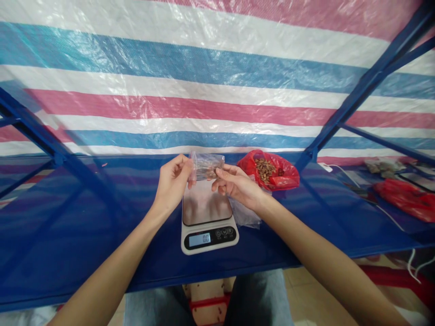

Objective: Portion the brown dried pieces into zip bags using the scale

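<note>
My left hand (173, 182) pinches the left edge of a small clear plastic bag (205, 166) holding some brown bits. My right hand (238, 185) grips the bag's lower right corner with its fingertips. The bag hangs just above the steel platform of a white digital kitchen scale (207, 231), not touching it, and the display reads 0.0. Beyond my right hand, an open red plastic bag (268, 171) holds a heap of brown seeds or nuts. A crumpled clear plastic bag (245, 215) lies under my right wrist, beside the scale.
The scale stands on a blue table cover (84, 235), with a striped tarp (204, 81) behind it and blue metal frame bars (370, 81) at both sides. Another red bag (408, 200), a white cable and small packets lie at the right. Jeans-clad legs show below the table edge.
</note>
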`<state>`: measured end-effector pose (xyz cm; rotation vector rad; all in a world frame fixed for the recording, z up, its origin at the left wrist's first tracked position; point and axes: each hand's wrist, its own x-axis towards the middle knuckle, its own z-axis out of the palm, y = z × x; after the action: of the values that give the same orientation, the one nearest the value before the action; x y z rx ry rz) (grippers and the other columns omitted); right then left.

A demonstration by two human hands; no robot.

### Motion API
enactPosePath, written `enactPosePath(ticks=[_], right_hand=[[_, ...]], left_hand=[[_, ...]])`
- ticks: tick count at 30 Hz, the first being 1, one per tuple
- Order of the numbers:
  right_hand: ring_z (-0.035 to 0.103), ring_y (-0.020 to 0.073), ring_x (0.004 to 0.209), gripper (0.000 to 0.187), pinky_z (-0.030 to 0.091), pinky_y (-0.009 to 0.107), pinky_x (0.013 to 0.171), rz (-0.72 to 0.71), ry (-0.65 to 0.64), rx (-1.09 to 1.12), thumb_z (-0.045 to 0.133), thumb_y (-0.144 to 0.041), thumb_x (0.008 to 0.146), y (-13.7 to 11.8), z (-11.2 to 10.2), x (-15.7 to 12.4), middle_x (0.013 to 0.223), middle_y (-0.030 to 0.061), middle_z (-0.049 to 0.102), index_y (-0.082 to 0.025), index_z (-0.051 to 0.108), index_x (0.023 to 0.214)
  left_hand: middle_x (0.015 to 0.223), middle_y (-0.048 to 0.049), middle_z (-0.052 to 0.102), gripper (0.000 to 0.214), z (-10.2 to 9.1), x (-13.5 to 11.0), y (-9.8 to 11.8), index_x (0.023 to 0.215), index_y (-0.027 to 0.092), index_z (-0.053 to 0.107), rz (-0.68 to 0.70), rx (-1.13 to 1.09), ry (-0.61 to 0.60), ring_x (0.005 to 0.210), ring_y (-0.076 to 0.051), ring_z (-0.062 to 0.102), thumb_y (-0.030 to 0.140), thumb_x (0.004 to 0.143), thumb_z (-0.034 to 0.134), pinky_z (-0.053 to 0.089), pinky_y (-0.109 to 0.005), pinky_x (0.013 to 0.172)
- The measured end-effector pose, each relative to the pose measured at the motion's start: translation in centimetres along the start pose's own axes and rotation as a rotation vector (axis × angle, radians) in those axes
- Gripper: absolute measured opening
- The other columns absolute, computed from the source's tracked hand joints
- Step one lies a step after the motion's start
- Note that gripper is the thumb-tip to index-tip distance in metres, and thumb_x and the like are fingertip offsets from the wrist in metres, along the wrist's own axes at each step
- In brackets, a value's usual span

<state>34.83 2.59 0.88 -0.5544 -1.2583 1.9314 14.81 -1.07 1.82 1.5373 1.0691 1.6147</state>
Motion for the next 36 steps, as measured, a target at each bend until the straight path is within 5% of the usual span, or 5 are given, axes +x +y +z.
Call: enactPosePath(ticks=[10,15,20,28,36], right_hand=[[0.081,0.0168,0.081,0.027,0.059,0.016,0.053,-0.064,0.156,0.181,0.088,-0.040,0.084,-1.0,-1.6,1.0,0.096,0.0041,0.083,-0.019,0.073,0.093],[0.082,0.0162,0.086,0.019,0.061,0.014,0.054,-0.330,0.436,0.086,0.086,-0.035,0.086,-6.0,-6.7,-1.5,0.096,0.0018,0.083,-0.022,0.073,0.088],[0.081,0.0178,0.069,0.033,0.059,0.015,0.047,-0.306,0.651,-0.277,0.096,-0.040,0.073,-9.7,-12.5,-7.0,0.080,0.0014,0.078,-0.019,0.074,0.086],[0.074,0.0194,0.058,0.057,0.060,0.024,0.049,-0.083,0.609,-0.845,0.099,-0.059,0.055,-13.4,-14.8,-7.6,0.072,0.0067,0.076,-0.015,0.074,0.082],[0.069,0.0206,0.057,0.045,0.050,0.030,0.051,-0.105,0.462,-1.374,0.080,-0.060,0.078,-14.8,-13.6,-4.5,0.074,0.0087,0.074,-0.016,0.072,0.083]], left_hand=[[0.057,0.0014,0.053,0.046,-0.2,0.2,-0.4,0.071,0.020,0.055,-0.116,-0.028,-0.087,0.048,-0.011,0.048,0.053,0.104,0.050,0.038,-0.025,0.048],[0.060,0.0016,0.050,0.042,-1.6,0.1,-0.7,0.070,0.021,0.052,0.108,0.532,-0.058,0.057,-0.013,0.047,0.042,0.106,0.042,0.036,-0.027,0.060],[0.067,0.0023,0.059,0.023,-3.1,0.3,-1.9,0.091,0.022,0.059,0.176,0.951,-0.117,0.059,-0.015,0.053,0.034,0.102,0.042,0.033,-0.028,0.063],[0.069,0.0017,0.063,0.022,-3.9,0.8,-3.0,0.088,0.023,0.058,0.174,1.058,-0.135,0.062,-0.016,0.059,0.033,0.100,0.043,0.035,-0.028,0.065],[0.065,0.0029,0.062,0.021,-3.9,0.9,-3.7,0.088,0.024,0.059,0.133,1.091,-0.164,0.060,-0.017,0.061,0.034,0.098,0.044,0.034,-0.028,0.063]])
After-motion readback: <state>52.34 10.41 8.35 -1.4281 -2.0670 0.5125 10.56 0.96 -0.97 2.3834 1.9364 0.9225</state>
